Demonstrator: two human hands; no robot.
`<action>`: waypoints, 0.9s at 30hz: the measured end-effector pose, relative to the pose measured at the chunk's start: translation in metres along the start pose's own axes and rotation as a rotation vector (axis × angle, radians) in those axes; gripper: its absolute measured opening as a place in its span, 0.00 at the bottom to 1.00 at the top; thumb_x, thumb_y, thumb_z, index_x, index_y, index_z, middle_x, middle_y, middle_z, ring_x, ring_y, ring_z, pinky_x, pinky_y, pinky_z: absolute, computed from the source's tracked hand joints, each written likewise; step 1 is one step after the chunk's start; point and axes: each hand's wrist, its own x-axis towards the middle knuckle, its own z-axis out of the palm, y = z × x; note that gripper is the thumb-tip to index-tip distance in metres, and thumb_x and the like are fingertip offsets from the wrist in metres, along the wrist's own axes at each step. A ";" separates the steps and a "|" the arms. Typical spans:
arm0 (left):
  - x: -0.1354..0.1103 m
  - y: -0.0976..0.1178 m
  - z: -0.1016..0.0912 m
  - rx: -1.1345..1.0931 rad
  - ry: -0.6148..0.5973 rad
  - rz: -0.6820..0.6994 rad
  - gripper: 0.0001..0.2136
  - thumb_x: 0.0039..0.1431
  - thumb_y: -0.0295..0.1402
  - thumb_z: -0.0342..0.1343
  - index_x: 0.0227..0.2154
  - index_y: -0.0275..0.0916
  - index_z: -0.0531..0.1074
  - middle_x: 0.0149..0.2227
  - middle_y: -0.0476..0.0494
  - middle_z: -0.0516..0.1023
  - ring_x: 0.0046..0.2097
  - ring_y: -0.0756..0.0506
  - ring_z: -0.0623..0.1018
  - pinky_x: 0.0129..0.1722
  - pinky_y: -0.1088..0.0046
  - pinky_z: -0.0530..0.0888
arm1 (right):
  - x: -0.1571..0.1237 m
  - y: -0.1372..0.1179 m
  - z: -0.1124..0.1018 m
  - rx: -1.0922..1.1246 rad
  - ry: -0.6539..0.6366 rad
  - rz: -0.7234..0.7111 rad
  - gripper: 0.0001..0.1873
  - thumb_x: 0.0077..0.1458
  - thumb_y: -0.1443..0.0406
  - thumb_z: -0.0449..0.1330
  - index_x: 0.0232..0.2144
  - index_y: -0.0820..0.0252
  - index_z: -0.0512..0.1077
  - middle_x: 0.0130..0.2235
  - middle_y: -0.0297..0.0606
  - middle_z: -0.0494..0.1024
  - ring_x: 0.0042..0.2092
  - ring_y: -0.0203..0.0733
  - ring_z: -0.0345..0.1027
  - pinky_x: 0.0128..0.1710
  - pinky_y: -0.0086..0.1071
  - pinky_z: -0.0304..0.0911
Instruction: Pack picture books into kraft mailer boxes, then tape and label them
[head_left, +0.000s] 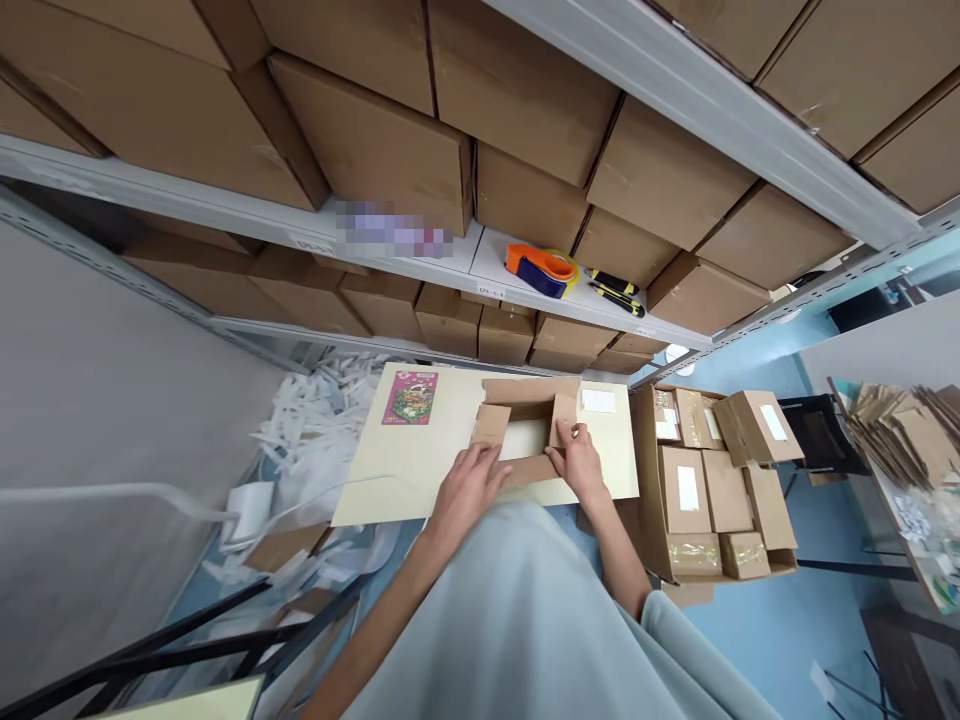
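A small open cardboard box (525,400) sits on a pale table (420,450) with its flaps up. My left hand (469,485) rests on the box's left near corner, fingers curled against the left flap. My right hand (579,458) grips the right side flap between thumb and fingers. A colourful pink card (410,398) lies flat on the table to the left. A white label (598,401) lies on the table right of the box.
A large carton (712,490) at the right holds several small taped boxes. An orange tape dispenser (540,268) and yellow-black cutters (615,290) lie on the shelf behind. White paper strips (315,430) pile at the left. Flat cardboard stacks (892,430) stand far right.
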 end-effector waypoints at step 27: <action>0.061 -0.034 0.018 0.128 0.176 -0.009 0.53 0.66 0.55 0.66 0.80 0.31 0.44 0.76 0.12 0.57 0.74 0.19 0.66 0.65 0.40 0.75 | 0.016 0.059 -0.005 0.256 0.023 -0.027 0.46 0.68 0.57 0.63 0.81 0.48 0.50 0.73 0.56 0.64 0.53 0.54 0.82 0.53 0.53 0.81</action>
